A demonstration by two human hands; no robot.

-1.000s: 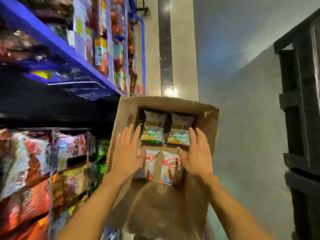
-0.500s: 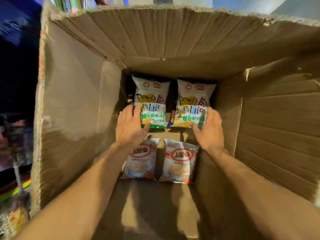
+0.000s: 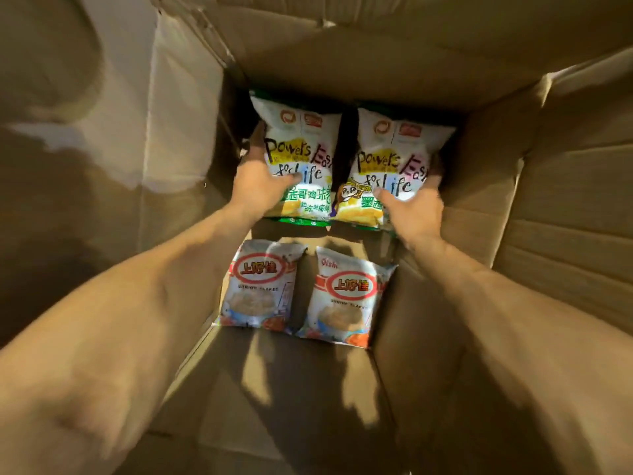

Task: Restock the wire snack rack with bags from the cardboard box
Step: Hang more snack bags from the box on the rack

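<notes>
The cardboard box [image 3: 376, 46] is plain tan-brown, its walls ribbed with faint corrugation lines. The left chip bag [image 3: 301, 149] and the right chip bag [image 3: 400, 156] are white, with black scrawled lettering over yellow, pink and pale blue patches, green characters and a green bottom edge. The left shrimp-flake bag [image 3: 260, 286] and the right shrimp-flake bag [image 3: 346, 299] are silvery white, each with a red-ringed oval logo and blue and orange-red at the base.

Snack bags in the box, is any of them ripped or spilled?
Nothing stands out: nothing ripped or spilled. The left hand grips the left Powers bag, the right hand the right Powers bag. The left shrimp bag and right shrimp bag lie flat.
</notes>
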